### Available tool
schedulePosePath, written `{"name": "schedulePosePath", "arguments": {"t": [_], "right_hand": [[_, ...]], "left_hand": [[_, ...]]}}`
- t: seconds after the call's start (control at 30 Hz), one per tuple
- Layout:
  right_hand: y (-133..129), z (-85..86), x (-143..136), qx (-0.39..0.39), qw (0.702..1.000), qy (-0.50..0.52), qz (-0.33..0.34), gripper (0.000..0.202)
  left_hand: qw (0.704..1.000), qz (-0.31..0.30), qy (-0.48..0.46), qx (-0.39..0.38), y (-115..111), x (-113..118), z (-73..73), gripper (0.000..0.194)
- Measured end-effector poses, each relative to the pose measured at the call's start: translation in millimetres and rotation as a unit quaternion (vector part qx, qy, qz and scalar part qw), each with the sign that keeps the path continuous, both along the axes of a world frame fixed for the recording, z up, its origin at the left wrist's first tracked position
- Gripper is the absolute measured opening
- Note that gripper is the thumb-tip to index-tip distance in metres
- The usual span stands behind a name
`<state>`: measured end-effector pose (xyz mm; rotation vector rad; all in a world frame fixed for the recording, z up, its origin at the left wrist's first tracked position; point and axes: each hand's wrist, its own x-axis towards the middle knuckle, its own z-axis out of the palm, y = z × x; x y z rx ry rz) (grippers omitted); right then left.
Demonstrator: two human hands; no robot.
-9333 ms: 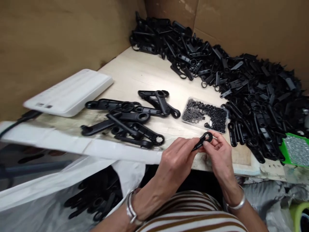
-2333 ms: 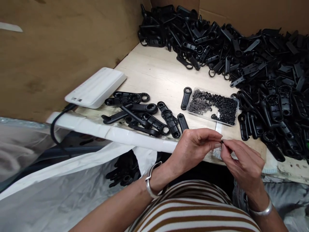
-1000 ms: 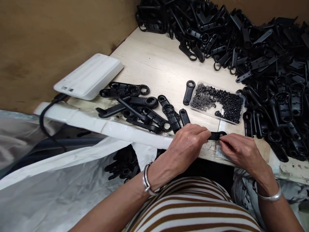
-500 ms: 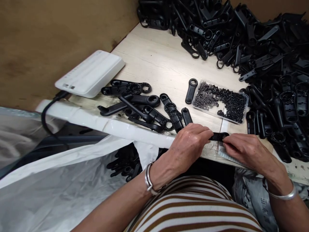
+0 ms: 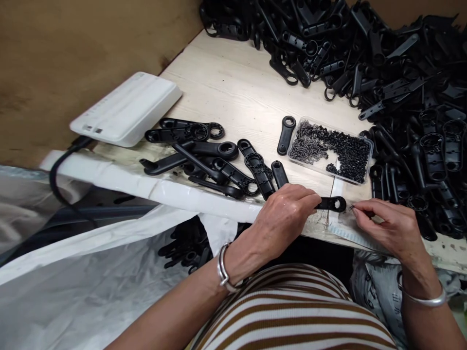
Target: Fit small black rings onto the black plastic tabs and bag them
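My left hand (image 5: 288, 211) is closed around a black plastic handle (image 5: 330, 203), whose end with a round hole sticks out to the right above the table edge. Just right of that hole, my right hand (image 5: 388, 223) pinches thumb and finger together. A tiny dark bit shows at its fingertips, too small to name. Beyond the hands lies a clear plastic box (image 5: 312, 168) of small metal springs (image 5: 308, 146) and small black pieces (image 5: 352, 155). One ring-ended black handle (image 5: 286, 135) rests against the box's left side.
Several black handles (image 5: 204, 155) lie loosely left of my hands. A large heap of black parts (image 5: 397, 68) covers the table's back and right. A white box-shaped device (image 5: 126, 107) with a black cable (image 5: 54, 177) sits at left. White sheeting (image 5: 109, 287) hangs below the edge.
My right hand has drawn away to the right from the handle's end, so the round hole now shows. My left hand keeps its hold. The view has shifted slightly.
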<state>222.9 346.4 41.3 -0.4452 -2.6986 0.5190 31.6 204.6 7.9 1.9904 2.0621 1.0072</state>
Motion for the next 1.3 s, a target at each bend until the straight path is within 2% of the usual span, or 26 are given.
{"name": "schedulePosePath", "arguments": {"t": [0.27, 0.73, 0.9, 1.07, 1.17, 1.3], "right_hand": [[-22, -2.1, -13, 0.046, 0.999, 0.021, 0.008, 0.011], [-36, -2.0, -21, 0.115, 0.991, -0.064, -0.020, 0.017], [-43, 4.1, -26, 0.153, 0.981, -0.117, -0.014, 0.022], [-58, 11.9, -37, 0.203, 0.954, -0.217, -0.046, 0.025], [-56, 14.9, -39, 0.158, 0.959, -0.227, -0.059, 0.024], [-39, 16.3, -34, -0.017, 0.983, -0.169, -0.074, 0.020]], "left_hand": [[1.000, -0.001, 0.000, 0.016, 1, 2, -1.6, 0.007], [1.000, -0.016, -0.003, -0.016, 0, 2, -1.6, 0.011], [1.000, -0.028, -0.011, -0.008, 0, 2, -0.2, 0.009], [0.999, -0.033, -0.012, -0.011, -1, 1, 0.3, 0.013], [0.999, -0.033, -0.012, -0.014, -1, 1, -0.1, 0.014], [0.999, -0.039, -0.016, -0.011, -1, 1, 0.4, 0.014]]}}
